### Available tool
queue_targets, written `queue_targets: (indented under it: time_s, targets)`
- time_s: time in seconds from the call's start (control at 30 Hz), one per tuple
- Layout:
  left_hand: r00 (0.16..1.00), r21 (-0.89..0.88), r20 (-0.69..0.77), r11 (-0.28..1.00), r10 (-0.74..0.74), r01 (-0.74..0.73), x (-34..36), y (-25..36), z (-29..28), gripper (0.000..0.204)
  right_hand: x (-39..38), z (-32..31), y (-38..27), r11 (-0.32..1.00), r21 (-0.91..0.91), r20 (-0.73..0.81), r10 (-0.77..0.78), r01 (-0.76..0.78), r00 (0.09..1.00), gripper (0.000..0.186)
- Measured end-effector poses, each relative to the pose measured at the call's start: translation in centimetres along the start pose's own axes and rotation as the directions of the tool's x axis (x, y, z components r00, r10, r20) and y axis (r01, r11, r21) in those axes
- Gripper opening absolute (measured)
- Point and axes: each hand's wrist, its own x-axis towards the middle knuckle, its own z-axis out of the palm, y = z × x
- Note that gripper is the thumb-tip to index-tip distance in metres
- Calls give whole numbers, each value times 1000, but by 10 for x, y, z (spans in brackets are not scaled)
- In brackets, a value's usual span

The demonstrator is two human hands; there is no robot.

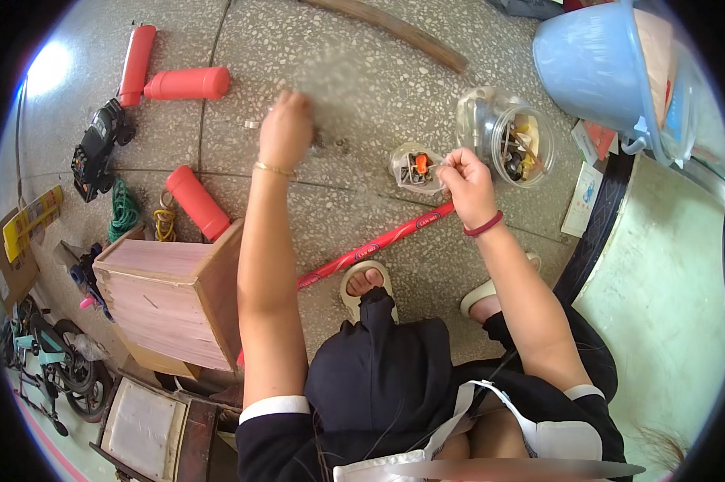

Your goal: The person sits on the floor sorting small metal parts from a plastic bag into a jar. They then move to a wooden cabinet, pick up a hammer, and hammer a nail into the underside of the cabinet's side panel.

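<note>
Clear plastic tub [397,165], small and roundish, sat on the speckled stone floor [427,104] at about 1 o'clock from the middle of the view, with an orange piece [420,164] and dark bits inside. It was probably light, thin-walled and a little slick, easy to tip, so the rim or both sides would have made the safest hold. At its 3 o'clock edge, the right hand [469,189] had thumb and forefinger closed in a pinch, seemingly on the rim. The left hand [286,132], toward 11 o'clock, was blurred, its fingers curled; whether they held anything could not be told. At 2 o'clock lay a see-through jar [548,146], its round mouth showing mixed scraps; beyond it was a smooth blue bucket [587,72]. On the tub's 6 o'clock side, a glossy red pole [387,239] slanted from 8 o'clock toward 2. Smooth red cylinders [188,83] lay around 10 o'clock, and a pinkish, square-edged wooden box [149,297] stood between 8 and 9.
</note>
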Motion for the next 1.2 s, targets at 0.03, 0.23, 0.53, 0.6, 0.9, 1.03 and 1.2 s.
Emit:
queue_targets:
  time_s: [0.03, 0.23, 0.53, 0.6, 0.9, 1.03, 1.2]
  targets:
    - [998, 10, 42, 999, 39, -40, -10, 3, 1, 11, -1, -2, 2, 1000, 4, 10, 18, -18, 1000, 10]
    - [998, 131, 14, 990, 58, -59, -45, 32, -1, 45, -1, -6, 7, 1000, -12, 7, 5, -5, 1000, 8]
    - [998, 98, 66, 995, 6, -13, -50, 60, 22, 46, 1, -1, 4, 1000, 31, 26, 1, -2, 1000, 10]
    - [998, 36, 52, 999, 19, -21, -50, 62, 28, 35, 2, -2, 4, 1000, 14, 33, 9, -9, 999, 9]
    - [999, -31, 45, 999, 24, -23, -49, 64, 33, 20, 0, 0, 2, 1000, 1, 31, -1, 1, 1000, 9]
    - [1000, -53, 10, 999, 14, -13, -52, 62, 33, 17, 0, 0, 3, 1000, 6, 42, 9, -9, 999, 8]
    - [999, -21, 37, 1000, 19, -18, -50, 59, 35, 14, 0, -2, 7, 1000, 6, 41, 1, -1, 999, 7]
